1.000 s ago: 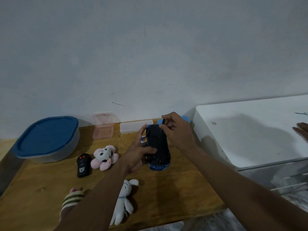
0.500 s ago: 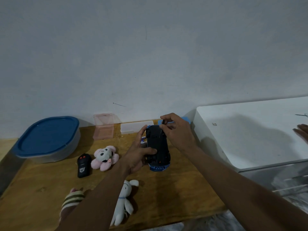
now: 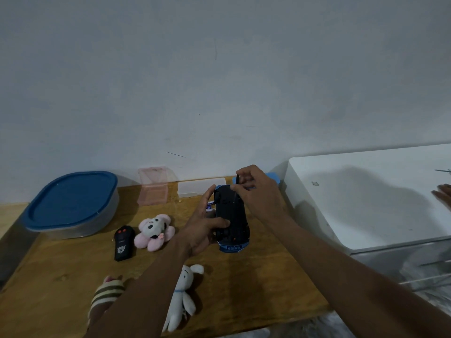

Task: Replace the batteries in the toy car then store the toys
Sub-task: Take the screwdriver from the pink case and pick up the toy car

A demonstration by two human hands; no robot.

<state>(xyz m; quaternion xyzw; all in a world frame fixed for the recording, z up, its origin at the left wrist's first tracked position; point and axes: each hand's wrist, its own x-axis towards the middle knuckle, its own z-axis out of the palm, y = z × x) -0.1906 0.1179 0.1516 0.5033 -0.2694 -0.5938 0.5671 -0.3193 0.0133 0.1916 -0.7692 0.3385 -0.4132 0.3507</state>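
Observation:
The toy car (image 3: 231, 220) lies upside down above the wooden table (image 3: 256, 284), black underside up, blue body showing at its near end. My left hand (image 3: 202, 228) grips its left side, thumb across the underside. My right hand (image 3: 258, 193) pinches a thin dark screwdriver (image 3: 235, 191), held nearly upright with its tip on the far end of the underside. A few small batteries (image 3: 210, 206) lie on the table behind my left hand, partly hidden. Whether the battery cover is off cannot be seen.
On the table are a black remote (image 3: 124, 242), a pink plush (image 3: 155, 231), a white bunny plush (image 3: 183, 296) and a striped plush (image 3: 107, 292). A blue-lidded container (image 3: 70, 203), pink box (image 3: 153, 189) and clear box (image 3: 201, 187) stand at the wall. A white cabinet (image 3: 366, 191) is on the right, with another person's hand (image 3: 443, 195) on it.
My right hand has lifted slightly at the car's far end, and the thin screwdriver now shows upright between its fingers. My left hand still holds the car in the same place.

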